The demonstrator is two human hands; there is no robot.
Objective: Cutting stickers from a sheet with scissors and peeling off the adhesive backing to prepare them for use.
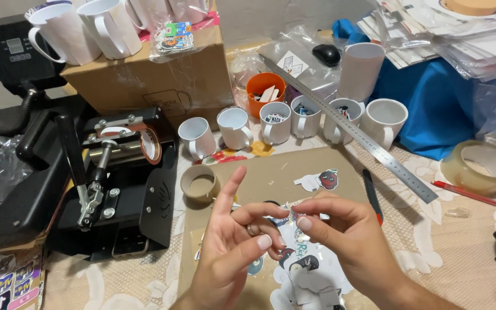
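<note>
Far left: a black mug press [116,172] with its lever handle stands on the surface [466,252]. Behind it, a cardboard box [144,74] carries several white mugs [81,28].

Left of centre: a brown tape roll [200,183] lies at the edge of a cardboard sheet [271,169]. Behind the sheet stands a row of small white mugs [275,122], some with stickers inside, and an orange cup [265,90].

Centre: the left hand [231,247] is held palm up, index finger raised, thumb and middle finger curled toward the right hand [340,229]. The right thumb and forefinger are pinched narrowly on a small sticker piece [291,213], which the left fingers also touch; the piece is held in the air just above the cardboard sheet. Below the hands lies a sheet of cut stickers [311,275]. One cut sticker [322,179] lies apart, nearer the mugs.

Right: a steel ruler [368,143] runs diagonally, beside a pen [371,192], a red pencil [477,197] and a clear tape roll [480,165].

Progress, as judged: some stickers are already cut and sorted into mugs; many remain on the sheet, and the held piece is mid-handling.
</note>
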